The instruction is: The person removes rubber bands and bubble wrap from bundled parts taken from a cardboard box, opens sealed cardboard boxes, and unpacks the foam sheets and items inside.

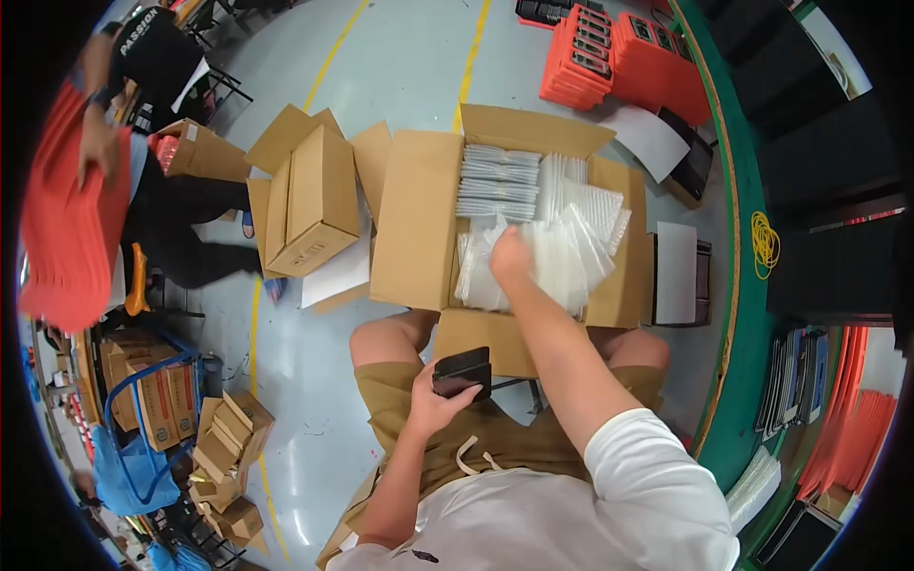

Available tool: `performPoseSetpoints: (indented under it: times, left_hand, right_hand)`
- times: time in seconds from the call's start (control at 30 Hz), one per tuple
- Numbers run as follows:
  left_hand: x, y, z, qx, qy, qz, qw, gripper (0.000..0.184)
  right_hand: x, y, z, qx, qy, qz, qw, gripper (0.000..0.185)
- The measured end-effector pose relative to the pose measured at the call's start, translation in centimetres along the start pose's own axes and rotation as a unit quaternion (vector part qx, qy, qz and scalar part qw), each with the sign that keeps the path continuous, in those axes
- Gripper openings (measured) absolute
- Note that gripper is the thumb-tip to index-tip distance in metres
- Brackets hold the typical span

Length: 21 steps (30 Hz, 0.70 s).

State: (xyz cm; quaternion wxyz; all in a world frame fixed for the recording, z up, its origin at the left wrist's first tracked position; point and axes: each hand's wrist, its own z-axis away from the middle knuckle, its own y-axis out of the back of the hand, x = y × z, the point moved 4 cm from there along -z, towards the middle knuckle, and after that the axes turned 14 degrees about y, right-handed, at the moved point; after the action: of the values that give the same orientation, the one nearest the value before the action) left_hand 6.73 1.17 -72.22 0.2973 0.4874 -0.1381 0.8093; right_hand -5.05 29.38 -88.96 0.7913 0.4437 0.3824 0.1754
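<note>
My left hand [440,402] is closed around flat black rectangular pieces [464,372], held above my lap; their exact kind is unclear. In front of my knees stands an open cardboard box [414,219] with its flaps folded out. My right hand [511,255] reaches into it, fingers pinched on a clear plastic bag [493,238]. Around that hand lie loose translucent plastic bags [557,252]. Behind them, bundled grey-white packets [498,183] are stacked in rows, beside more bubble-textured bags [602,211].
A second carton [319,190] stands to the left. Beyond it another person carries a stack of red sheets [81,209]. On the right runs a green bench edge [719,381] with a yellow cord coil [764,245]. Red stacks [578,59] stand at the back; cartons [228,438] lie lower left.
</note>
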Motion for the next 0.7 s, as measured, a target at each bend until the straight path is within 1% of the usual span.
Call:
performPoseSetpoints:
  times: [0.07,0.1,0.13,0.2,0.23,0.27,0.33,0.37,0.43,0.47,0.5,0.57,0.6,0.63,0.67,0.7]
  left_hand:
    - [0.4,0.3,0.3,0.004,0.038,0.017,0.999,0.033]
    - [0.9,0.1,0.2,0.0,0.035,0.015,0.999,0.033]
    - [1.5,-0.4,0.1,-0.008,0.032,0.064,0.997,0.033]
    - [1.7,-0.7,0.5,-0.022,0.036,0.16,0.986,0.034]
    - [1.3,-0.4,0.6,-0.021,0.038,0.161,0.986,0.034]
    - [0.4,0.1,0.8,-0.016,0.063,0.12,0.991,0.034]
    - [-0.3,0.2,0.7,-0.011,0.102,0.04,0.994,0.034]
    - [-0.2,0.0,0.7,-0.013,0.096,0.041,0.994,0.034]
    - [0.8,-0.3,0.7,0.007,0.119,0.186,0.975,0.034]
    - [1.1,-0.7,0.7,0.016,0.132,0.26,0.956,0.033]
    - [1.3,-1.0,0.6,0.015,0.129,0.262,0.956,0.033]
    - [1.3,-1.4,-0.5,-0.016,0.17,0.303,0.938,0.035]
    - [1.4,-1.8,-0.8,-0.038,0.191,0.321,0.927,0.037]
    - [2.1,-2.0,-0.9,-0.052,0.186,0.319,0.928,0.037]
    - [3.4,-2.4,-1.0,-0.088,0.162,0.243,0.952,0.039]
    - [4.8,-2.9,-1.0,-0.127,0.136,0.165,0.969,0.041]
  right_hand:
    - [0.9,-1.8,0.3,0.014,-0.039,0.034,0.999,0.065]
    - [0.7,-2.6,0.2,0.051,-0.067,0.122,0.989,0.062]
    - [-0.1,-2.6,0.0,0.089,-0.091,0.209,0.97,0.058]
    - [-0.8,-2.6,0.2,0.123,-0.113,0.293,0.941,0.055]
    - [-1.8,-1.5,1.1,0.078,-0.061,0.214,0.972,0.057]
    - [-2.9,-0.2,2.6,0.031,-0.012,0.132,0.991,0.059]
    - [-2.7,0.5,4.2,-0.011,0.037,0.052,0.998,0.061]
    - [-2.2,1.0,5.2,0.02,0.062,0.036,0.997,0.064]
    - [-1.7,3.1,6.5,0.074,0.101,0.014,0.992,0.07]
    - [-1.3,4.2,6.8,0.093,0.116,0.008,0.989,0.071]
    - [-1.8,5.6,7.7,0.059,0.178,-0.035,0.982,0.073]
    - [-3.6,9.8,10.0,-0.007,0.299,-0.119,0.947,0.078]
    - [-4.2,12.2,12.0,-0.086,0.274,-0.22,0.932,0.072]
    - [-4.8,14.6,14.6,-0.158,0.243,-0.318,0.903,0.067]
    - [-5.1,16.2,17.1,-0.229,0.21,-0.409,0.858,0.062]
    - [-5.2,17.1,19.6,-0.29,0.173,-0.495,0.801,0.057]
